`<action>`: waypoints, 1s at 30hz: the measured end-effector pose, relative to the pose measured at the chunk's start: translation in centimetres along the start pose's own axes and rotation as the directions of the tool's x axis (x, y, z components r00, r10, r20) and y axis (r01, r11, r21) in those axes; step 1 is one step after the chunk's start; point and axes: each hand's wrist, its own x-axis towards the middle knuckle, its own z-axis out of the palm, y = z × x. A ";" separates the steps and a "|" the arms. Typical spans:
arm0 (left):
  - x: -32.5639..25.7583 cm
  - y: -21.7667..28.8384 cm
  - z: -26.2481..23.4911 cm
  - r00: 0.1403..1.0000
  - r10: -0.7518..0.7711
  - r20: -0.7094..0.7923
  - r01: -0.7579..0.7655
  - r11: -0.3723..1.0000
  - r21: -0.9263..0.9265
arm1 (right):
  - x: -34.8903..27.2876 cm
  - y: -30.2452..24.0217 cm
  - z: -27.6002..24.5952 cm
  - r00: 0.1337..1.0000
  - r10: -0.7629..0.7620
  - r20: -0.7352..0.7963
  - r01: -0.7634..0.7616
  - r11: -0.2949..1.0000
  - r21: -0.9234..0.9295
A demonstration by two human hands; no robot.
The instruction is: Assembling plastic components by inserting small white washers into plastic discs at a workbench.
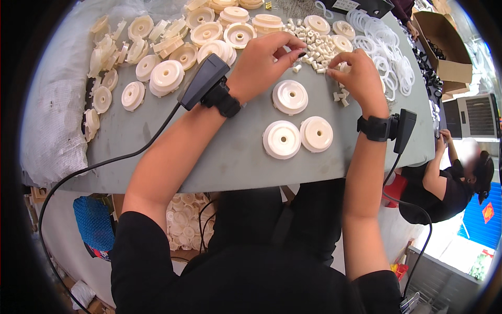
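Note:
My left hand point(265, 63) reaches to the left edge of a heap of small cream-white bushings point(318, 49). Its thumb and forefinger are pinched together, and a small dark spot shows at the tips. At the heap's near right side, my right hand point(360, 78) has its thumb and fingers drawn together over the bushings. What either pinch holds is too small to make out. Below the hands lie three round cream plastic discs with centre holes: one disc point(290, 97) at the back, another disc point(282, 139) front left, and a third disc point(317, 134) front right.
Many cream wheel-like parts point(205, 34) crowd the table's far left, beside a white woven sack point(52, 104). Clear white rings point(384, 44) pile up at the far right. Cables run from the wrist devices. A co-worker point(444, 183) sits at the right, below a cardboard box point(444, 49).

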 end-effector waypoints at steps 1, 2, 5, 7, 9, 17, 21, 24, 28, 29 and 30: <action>-0.1 0.0 0.0 1.000 0.000 -0.002 0.000 1.000 -0.003 | -0.1 0.0 0.1 1.000 -0.006 -0.025 0.007 0.999 0.033; -0.1 0.0 0.1 1.000 -0.006 0.002 0.006 1.000 -0.001 | -0.1 -0.2 0.2 1.000 -0.003 -0.021 0.004 0.999 0.037; -0.1 -0.1 0.4 0.998 0.028 -0.059 -0.030 0.999 -0.032 | 0.1 -0.4 0.6 0.999 -0.053 0.001 0.053 0.998 -0.033; -0.1 -0.1 0.6 0.998 0.026 -0.062 -0.030 0.998 -0.062 | 0.1 0.4 1.0 0.996 -0.074 -0.049 0.074 0.997 -0.011; -0.2 -0.1 0.3 1.000 0.000 -0.017 -0.001 0.999 -0.045 | 0.3 0.6 0.5 1.000 -0.008 -0.021 0.011 0.987 0.161; -0.2 0.5 0.1 0.998 -0.043 0.047 0.046 0.996 -0.071 | 0.1 -1.2 -1.3 0.957 -0.201 0.211 -0.042 0.622 0.782; -0.1 0.3 0.3 0.999 -0.028 0.034 0.035 0.975 -0.220 | 0.2 -1.0 -1.3 0.947 -0.234 0.219 -0.078 0.494 0.866; -0.1 0.3 0.4 0.999 -0.029 0.028 0.036 0.957 -0.288 | 0.2 -0.6 -1.5 0.928 -0.289 0.235 -0.099 0.415 0.904; -0.3 1.1 0.4 0.997 -0.008 0.076 0.031 0.951 -0.308 | 0.0 -0.7 -1.5 0.921 -0.277 0.274 -0.142 0.416 0.898; -0.4 1.2 0.5 0.997 -0.005 0.075 0.028 0.950 -0.310 | 0.0 -0.6 -1.4 0.908 -0.304 0.289 -0.145 0.420 0.896; -0.4 1.3 0.5 0.996 -0.007 0.084 0.033 0.948 -0.316 | 0.0 -0.6 -1.5 0.908 -0.303 0.288 -0.143 0.423 0.895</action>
